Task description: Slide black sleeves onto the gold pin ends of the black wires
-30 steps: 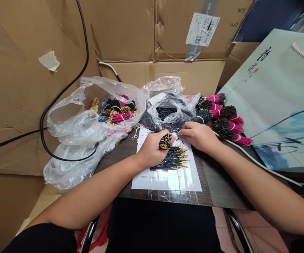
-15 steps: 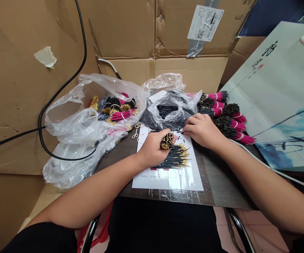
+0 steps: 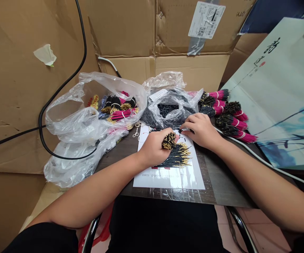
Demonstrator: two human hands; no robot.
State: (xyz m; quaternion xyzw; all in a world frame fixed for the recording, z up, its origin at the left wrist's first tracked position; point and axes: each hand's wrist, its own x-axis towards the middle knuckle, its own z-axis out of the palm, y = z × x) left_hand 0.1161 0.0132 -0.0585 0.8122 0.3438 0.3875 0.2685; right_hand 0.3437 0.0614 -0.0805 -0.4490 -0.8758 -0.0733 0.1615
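My left hand (image 3: 154,149) is closed around a bundle of black wires (image 3: 169,141), their gold-tipped ends pointing up toward me. Below it, a loose pile of black wires with gold ends (image 3: 177,156) lies on a white printed sheet (image 3: 167,181). My right hand (image 3: 198,130) rests at the sheet's upper right edge, fingertips drawn together over something small and dark that I cannot make out. Just beyond those fingers sits a clear plastic bag (image 3: 185,117) full of short black pieces (image 3: 166,109). A few similar dark bits lie on the sheet between my hands.
Tied pink and black wire bundles (image 3: 237,123) are stacked at the right, beside a pale paper bag (image 3: 286,105). An open plastic bag (image 3: 70,123) at the left holds more bundles. A black cable (image 3: 43,112) loops there. Cardboard (image 3: 125,31) walls the back.
My right hand has shifted slightly left along the sheet's top edge. My left hand keeps its grip on the wire bundle, and the view has moved a little.
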